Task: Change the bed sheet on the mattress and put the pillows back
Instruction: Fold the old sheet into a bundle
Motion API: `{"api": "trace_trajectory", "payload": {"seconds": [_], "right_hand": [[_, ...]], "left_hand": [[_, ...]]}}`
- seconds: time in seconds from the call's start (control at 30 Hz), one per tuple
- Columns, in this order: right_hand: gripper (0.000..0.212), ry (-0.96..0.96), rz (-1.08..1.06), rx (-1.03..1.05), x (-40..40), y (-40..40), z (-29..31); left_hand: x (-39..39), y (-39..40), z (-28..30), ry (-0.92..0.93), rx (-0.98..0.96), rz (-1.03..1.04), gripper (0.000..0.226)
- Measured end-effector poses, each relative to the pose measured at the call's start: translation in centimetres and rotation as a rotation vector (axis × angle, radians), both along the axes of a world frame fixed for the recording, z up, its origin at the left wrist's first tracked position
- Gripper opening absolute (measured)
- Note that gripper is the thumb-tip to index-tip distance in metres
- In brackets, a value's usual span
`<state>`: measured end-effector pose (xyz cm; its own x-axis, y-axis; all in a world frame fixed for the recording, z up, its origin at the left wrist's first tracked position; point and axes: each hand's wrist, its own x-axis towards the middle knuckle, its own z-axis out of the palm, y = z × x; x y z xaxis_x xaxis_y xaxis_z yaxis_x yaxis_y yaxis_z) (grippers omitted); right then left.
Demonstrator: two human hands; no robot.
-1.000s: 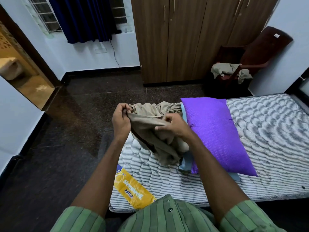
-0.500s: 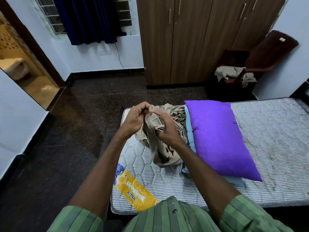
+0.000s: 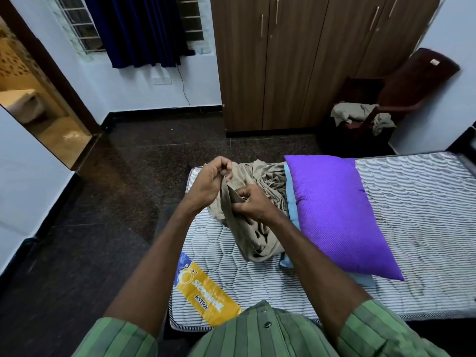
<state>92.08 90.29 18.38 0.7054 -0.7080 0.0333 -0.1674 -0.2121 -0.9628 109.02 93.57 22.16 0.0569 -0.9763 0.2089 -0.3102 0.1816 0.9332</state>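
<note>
Mattress (image 3: 401, 191) cut off at right edge, blue pillow (image 3: 292, 202) mostly hidden under purple pillow (image 3: 337, 210)

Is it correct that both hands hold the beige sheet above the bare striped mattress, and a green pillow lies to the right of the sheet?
Not fully. The pillow is purple, not green, as the head view shows. The rest stands: the left hand and the right hand both hold the beige sheet above the bare striped mattress, and the pillow lies to the right of the sheet.
</note>
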Motion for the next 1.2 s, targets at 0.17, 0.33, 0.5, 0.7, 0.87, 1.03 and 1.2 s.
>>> {"api": "trace_trajectory", "payload": {"seconds": [0.17,0.33,0.5,0.7,0.87,1.03,1.2], "right_hand": [[0.024,0.306,-0.028,-0.056,-1.4,-1.0,-5.1],[0.031,0.720,-0.282,-0.331,-4.9,-0.5,-7.4],[0.034,1.147,-0.671,-0.199,-9.1,-1.6,-8.1],[0.027,0.395,-0.387,0.262,-8.8,-3.0,-4.3],[0.018,-0.018,-0.361,0.085,-4.6,-3.7,-1.3],[0.027,0.198,-0.315,-0.201,-3.8,-4.1,-4.3],[0.051,0.223,-0.230,-0.402,-3.1,-2.9,-5.3]], "left_hand": [[1.0,-0.7,1.1,0.180,-0.086,0.174,0.036],[2.5,-0.8,1.0,0.111,-0.176,0.389,0.046],[5.4,-0.8,0.7,0.064,-0.236,0.614,0.032],[3.6,-0.8,-1.9,-0.086,-0.040,0.666,0.017],[-1.6,-0.9,-3.9,-0.225,0.026,0.326,0.020],[-3.3,-0.9,-3.2,-0.125,0.052,0.047,0.027],[-3.7,-0.9,-0.7,-0.093,0.074,-0.147,0.032]]}}
